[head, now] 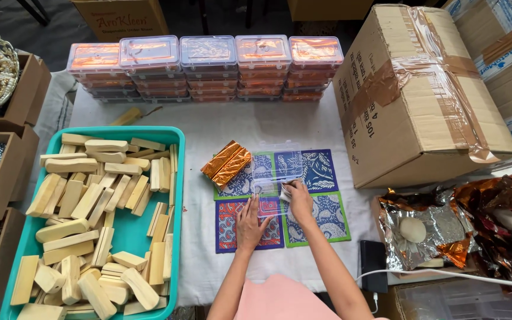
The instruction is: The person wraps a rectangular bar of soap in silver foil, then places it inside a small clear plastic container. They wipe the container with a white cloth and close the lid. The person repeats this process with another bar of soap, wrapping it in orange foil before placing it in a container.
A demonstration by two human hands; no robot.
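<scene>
1. Lying at the middle of the white cloth, a clear plastic box (275, 178) sits open on patterned square mats (321, 172) in blue, red and green; it looks glossy and see-through.
2. At ten o'clock from it rest copper foil-wrapped bars (227, 163), crinkled and shiny.
3. Left hand (250, 224) lies flat, fingers spread, touching the box's near edge. Right hand (298, 198) pinches a small pale scrap (285, 192) at the box's side.
4. At nine o'clock, a teal tray (127, 232) holds pale wooden blocks (78, 201); at twelve, stacked lidded boxes (208, 68); at three, a taped cardboard carton (416, 95).
</scene>
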